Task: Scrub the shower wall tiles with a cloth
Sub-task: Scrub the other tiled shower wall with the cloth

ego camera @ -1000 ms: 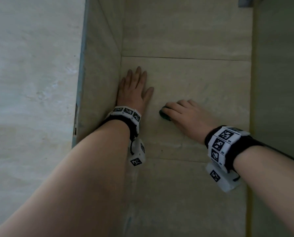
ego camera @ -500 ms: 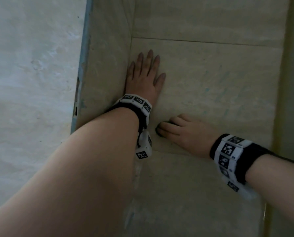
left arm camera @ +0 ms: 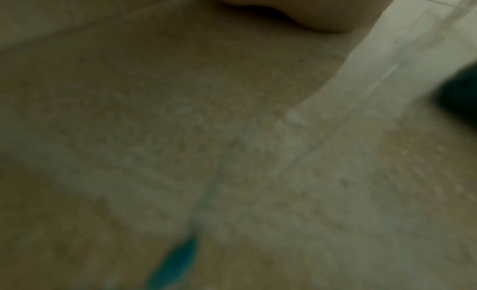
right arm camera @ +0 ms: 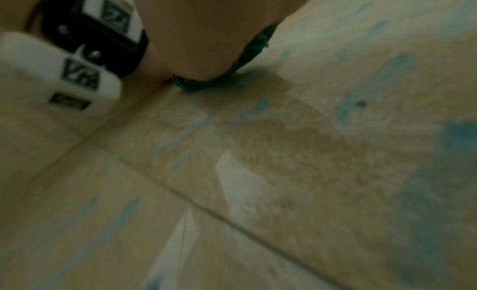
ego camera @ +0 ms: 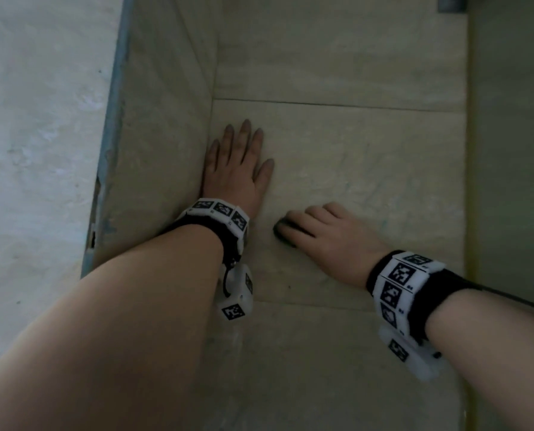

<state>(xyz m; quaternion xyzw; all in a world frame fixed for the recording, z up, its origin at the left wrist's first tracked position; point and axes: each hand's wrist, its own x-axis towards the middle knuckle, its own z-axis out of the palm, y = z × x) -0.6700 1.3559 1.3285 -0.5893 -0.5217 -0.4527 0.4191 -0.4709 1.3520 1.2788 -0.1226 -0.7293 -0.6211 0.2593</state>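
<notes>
Left hand: fingers straight, flat on beige wall tile by the corner | Right hand: fingers curled, pressing dark green cloth against same tile, just beside left wrist

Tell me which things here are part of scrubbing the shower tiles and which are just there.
Part of the job:
- dark green cloth under the right hand
- wall tile, smeared with blue
- left hand, flat on the tile

Just there:
- metal fitting at top
- blue-edged side panel
</notes>
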